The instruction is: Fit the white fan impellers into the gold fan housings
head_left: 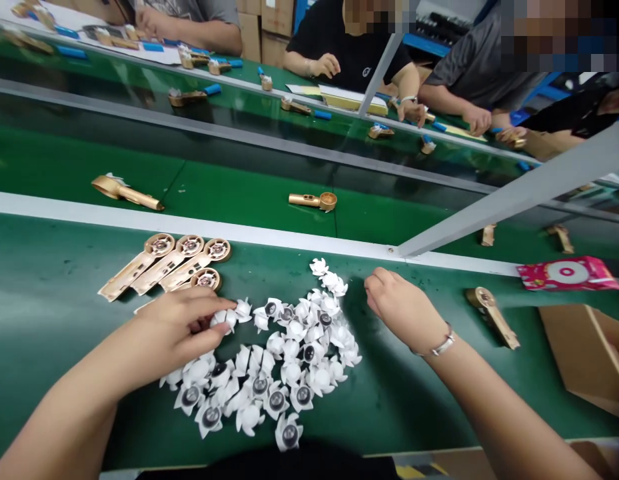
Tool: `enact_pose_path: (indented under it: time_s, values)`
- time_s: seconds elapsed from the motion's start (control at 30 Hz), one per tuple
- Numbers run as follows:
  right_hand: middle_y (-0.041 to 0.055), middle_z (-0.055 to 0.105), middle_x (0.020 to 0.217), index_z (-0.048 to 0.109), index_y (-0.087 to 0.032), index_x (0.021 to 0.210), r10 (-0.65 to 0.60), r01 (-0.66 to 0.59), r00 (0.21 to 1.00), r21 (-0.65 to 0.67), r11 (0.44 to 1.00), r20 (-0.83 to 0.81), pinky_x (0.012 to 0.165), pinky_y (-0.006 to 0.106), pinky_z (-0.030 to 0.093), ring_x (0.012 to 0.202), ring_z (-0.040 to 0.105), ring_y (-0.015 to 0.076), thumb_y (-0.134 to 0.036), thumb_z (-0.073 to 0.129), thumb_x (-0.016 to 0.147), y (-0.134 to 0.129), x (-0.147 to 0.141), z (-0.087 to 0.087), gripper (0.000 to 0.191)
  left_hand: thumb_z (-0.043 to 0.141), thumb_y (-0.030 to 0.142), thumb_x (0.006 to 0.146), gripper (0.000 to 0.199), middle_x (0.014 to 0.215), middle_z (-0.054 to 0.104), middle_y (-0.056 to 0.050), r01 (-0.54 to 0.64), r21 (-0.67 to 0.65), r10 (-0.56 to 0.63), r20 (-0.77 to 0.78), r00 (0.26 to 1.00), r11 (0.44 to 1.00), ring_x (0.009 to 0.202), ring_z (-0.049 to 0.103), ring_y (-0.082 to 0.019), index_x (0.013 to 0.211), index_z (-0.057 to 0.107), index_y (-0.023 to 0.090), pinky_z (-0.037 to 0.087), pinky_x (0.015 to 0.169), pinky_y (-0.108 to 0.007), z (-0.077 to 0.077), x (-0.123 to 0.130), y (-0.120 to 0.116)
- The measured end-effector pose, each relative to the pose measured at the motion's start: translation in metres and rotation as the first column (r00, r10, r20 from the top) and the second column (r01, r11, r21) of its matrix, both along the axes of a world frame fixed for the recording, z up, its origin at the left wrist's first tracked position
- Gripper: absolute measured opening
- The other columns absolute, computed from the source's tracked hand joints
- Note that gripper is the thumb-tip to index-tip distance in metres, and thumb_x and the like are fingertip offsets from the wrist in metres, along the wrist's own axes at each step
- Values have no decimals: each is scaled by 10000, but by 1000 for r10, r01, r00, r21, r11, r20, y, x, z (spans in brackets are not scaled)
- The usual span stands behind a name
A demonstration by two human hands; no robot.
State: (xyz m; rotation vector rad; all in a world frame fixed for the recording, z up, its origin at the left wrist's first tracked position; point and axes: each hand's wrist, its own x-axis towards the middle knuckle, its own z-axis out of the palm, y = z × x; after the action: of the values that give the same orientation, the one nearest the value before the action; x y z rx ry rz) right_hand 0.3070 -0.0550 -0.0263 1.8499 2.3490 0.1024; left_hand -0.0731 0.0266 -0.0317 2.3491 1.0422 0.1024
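Observation:
My left hand pinches a small white fan blade between thumb and fingers, at the upper left of a loose heap of white fan blades. Some of these lie with their dark hubs facing up. Right of the heap, my right hand hovers over the green table with its fingers curled in; whether anything is inside them is hidden. Several gold handheld-fan housings lie side by side beyond my left hand, round motor ends pointing away. The nearest one is partly covered by that hand.
A white rail and slanted post border the green conveyor, which carries gold fan parts. At right lie another gold housing, a pink packet and a cardboard box. Co-workers sit across the line.

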Motion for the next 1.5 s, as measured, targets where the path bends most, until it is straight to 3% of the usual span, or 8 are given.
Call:
enact_pose_path:
  time_s: [0.13, 0.27, 0.4, 0.57, 0.67, 0.8, 1.27, 1.5]
  values:
    - [79, 566, 950, 529, -159, 938, 64, -70, 948, -7, 998, -311, 722, 281, 484, 796, 566, 158, -116, 450, 948, 13, -44, 26, 91, 481, 394, 949, 343, 1044, 702, -77, 2, -5, -1, 53, 999, 1000, 1019, 638, -258, 1152, 707, 234, 496, 877, -367, 10, 5, -2]
    - [43, 527, 936, 472, -194, 903, 119, -208, 595, -9, 978, -795, 750, 266, 458, 837, 521, 138, -99, 423, 949, 29, -107, 41, 116, 451, 340, 978, 376, 1071, 679, -68, -26, -9, 27, 152, 988, 1000, 1008, 629, -216, 1301, 619, 247, 479, 893, -347, 15, 13, -8]
    - [51, 547, 1005, 493, -189, 953, 110, -286, 368, 1, 958, -923, 850, 284, 452, 938, 533, 135, -101, 411, 961, 38, -145, 36, 120, 528, 341, 960, 362, 1033, 663, -66, -93, -48, 104, 309, 945, 994, 924, 623, -187, 1295, 600, 227, 491, 817, -326, 12, 17, -14]
    - [4, 566, 876, 512, -208, 919, -26, -296, 470, -186, 937, -882, 718, 272, 429, 804, 528, 129, -140, 442, 963, 37, -149, 36, 107, 683, 291, 872, 253, 999, 651, -53, -183, -369, 383, 597, 705, 911, 741, 623, -104, 1103, 679, 190, 509, 615, -217, 11, 20, -16]
    - [-13, 557, 837, 520, -216, 917, -69, -219, 471, -193, 956, -880, 664, 261, 402, 741, 506, 120, -165, 443, 976, 35, -150, 40, 109, 763, 220, 803, 296, 895, 681, -17, -35, -640, 559, 643, 523, 768, 721, 657, -89, 1087, 683, 194, 557, 658, -203, 11, 24, -19]
    - [-20, 546, 830, 516, -220, 929, -36, -183, 406, -120, 976, -913, 657, 253, 394, 724, 495, 110, -176, 435, 988, 33, -158, 41, 110, 822, 96, 714, 342, 765, 729, 17, 123, -741, 657, 649, 384, 660, 702, 711, -88, 1023, 709, 189, 580, 672, -174, 14, 30, -23]
    - [-18, 536, 800, 502, -226, 894, -1, -159, 422, -75, 984, -907, 652, 258, 419, 708, 515, 118, -157, 451, 977, 32, -169, 34, 120, 834, 27, 663, 341, 739, 769, 6, 146, -752, 699, 653, 292, 642, 680, 753, -128, 954, 728, 170, 618, 654, -186, 14, 32, -26]
    - [10, 635, 880, 630, -232, 1036, 104, -134, 334, 62, 989, -937, 672, 268, 475, 771, 595, 127, -126, 528, 950, 28, -171, 34, 170, 845, 76, 663, 281, 672, 759, -9, 18, -744, 725, 657, 209, 668, 620, 737, -157, 916, 752, 156, 626, 631, -248, 19, 33, -26]
